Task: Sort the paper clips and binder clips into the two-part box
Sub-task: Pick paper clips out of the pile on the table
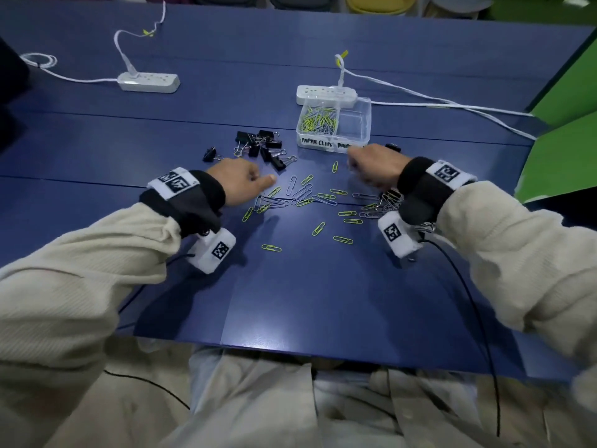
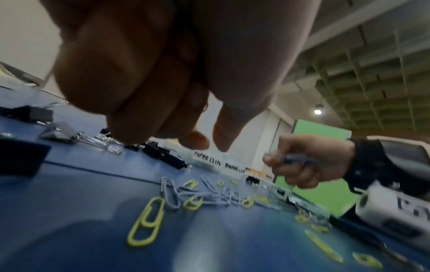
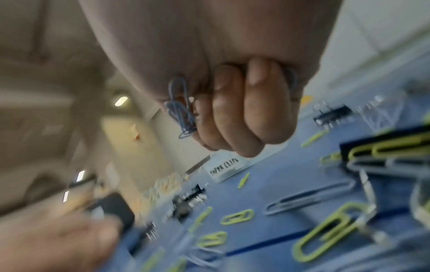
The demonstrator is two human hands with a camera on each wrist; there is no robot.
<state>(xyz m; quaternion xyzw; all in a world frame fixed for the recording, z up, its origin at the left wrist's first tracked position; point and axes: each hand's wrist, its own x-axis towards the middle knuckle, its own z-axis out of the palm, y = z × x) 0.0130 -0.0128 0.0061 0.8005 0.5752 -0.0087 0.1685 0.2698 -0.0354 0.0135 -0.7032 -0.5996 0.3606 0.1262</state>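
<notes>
A clear two-part box (image 1: 364, 126) stands at mid-table; its left part, labelled PAPER CLIPS (image 3: 224, 167), holds several green and grey clips, and its right part looks bare. Black binder clips (image 1: 261, 147) lie heaped left of the box. Loose paper clips (image 1: 303, 197) are scattered on the table between my hands. My right hand (image 1: 371, 164) hovers just in front of the box, its fingers curled round a bunch of grey paper clips (image 3: 181, 110). My left hand (image 1: 240, 181) hangs over the left end of the scatter, fingers (image 2: 193, 139) loosely curled and pointing down, with nothing seen in them.
Two white power strips (image 1: 148, 82) (image 1: 326, 95) with cables lie behind, one touching the box's back. A lone binder clip (image 1: 211, 154) sits left of the heap, another (image 1: 392, 147) just beyond my right hand. The table's near edge (image 1: 323, 354) is at my lap.
</notes>
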